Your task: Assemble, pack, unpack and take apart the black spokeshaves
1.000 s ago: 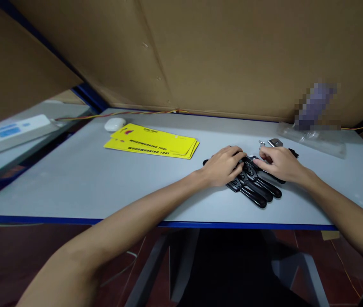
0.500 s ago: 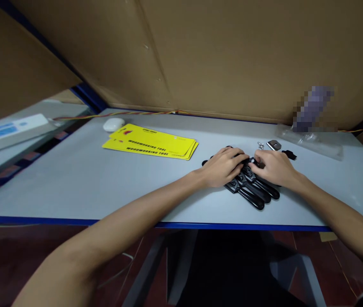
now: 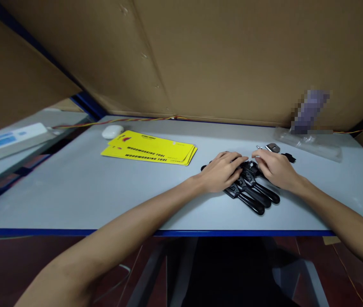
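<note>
Several black spokeshaves lie side by side on the table, with their near handles pointing toward me. My left hand lies across their middles and far handles, its fingers curved over them and its thumb hidden. A small bright screw shows on the rightmost tool, between my hands. Just beyond that screw, my right hand has thumb and fingertips drawn together in a pinch; anything between them is too small to name. Behind it lie a metal blade piece, small silver screws and a black part.
Yellow printed cards are stacked left of the tools, beside a white rounded case. A clear plastic bag lies at the back right. A power strip sits at far left. Cardboard walls the back.
My right hand's fingertips have drawn back from the rightmost spokeshave's screw, leaving it in view. My left hand stays over the tools. The camera view has tilted slightly.
</note>
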{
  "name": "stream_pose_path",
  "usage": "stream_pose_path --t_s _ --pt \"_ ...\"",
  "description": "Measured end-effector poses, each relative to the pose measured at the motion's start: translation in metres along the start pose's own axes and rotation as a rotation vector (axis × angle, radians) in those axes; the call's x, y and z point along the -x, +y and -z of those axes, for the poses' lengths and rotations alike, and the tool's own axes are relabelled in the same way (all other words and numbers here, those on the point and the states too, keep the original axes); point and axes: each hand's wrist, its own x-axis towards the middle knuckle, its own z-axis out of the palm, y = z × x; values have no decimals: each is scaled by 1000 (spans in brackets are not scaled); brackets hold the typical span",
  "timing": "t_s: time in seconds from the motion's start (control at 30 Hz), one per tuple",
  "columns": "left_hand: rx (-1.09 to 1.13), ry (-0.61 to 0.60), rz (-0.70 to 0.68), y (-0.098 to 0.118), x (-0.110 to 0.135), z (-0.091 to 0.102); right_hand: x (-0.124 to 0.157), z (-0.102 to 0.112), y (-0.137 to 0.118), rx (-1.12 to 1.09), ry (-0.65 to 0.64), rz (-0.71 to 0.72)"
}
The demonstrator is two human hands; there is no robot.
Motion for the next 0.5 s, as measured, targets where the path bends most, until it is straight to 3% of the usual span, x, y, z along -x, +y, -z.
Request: stream_pose_path --t_s 0.23,0.5 --pt "27 20 -23 1 1 3 1 3 -2 28 -20 -5" --pt "50 -7 -27 1 0 3 4 3 -1 -24 -124 129"
